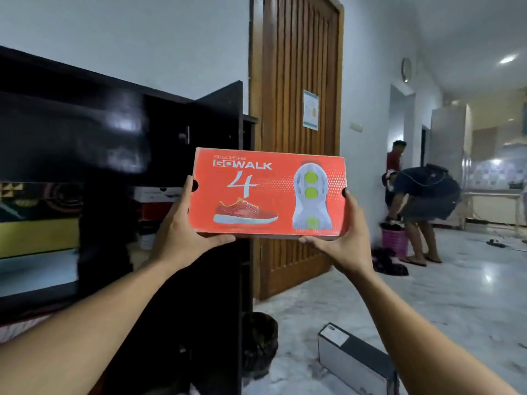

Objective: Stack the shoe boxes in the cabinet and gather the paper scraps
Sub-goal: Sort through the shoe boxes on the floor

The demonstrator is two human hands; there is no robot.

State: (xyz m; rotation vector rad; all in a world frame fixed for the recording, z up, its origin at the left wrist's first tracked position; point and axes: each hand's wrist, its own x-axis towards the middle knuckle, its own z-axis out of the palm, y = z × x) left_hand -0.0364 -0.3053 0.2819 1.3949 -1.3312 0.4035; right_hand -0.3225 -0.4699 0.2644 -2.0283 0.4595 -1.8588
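Observation:
An orange shoe box (268,193) printed with a sneaker and a white sole is held up at chest height between both hands, lid facing me. My left hand (182,223) grips its left end, thumb under the bottom edge. My right hand (339,238) grips its right end the same way. The black cabinet (114,155) stands open just left of the box, its door (219,124) swung out. Inside it, white and red shoe boxes (155,201) sit stacked on a shelf. A grey and black shoe box (356,360) lies on the floor at the lower right.
A wooden door (296,109) is right behind the held box. A black bin (259,340) stands at the cabinet's foot. On the marble floor at the right a person (425,201) bends over a pink basket (395,242); another person stands behind.

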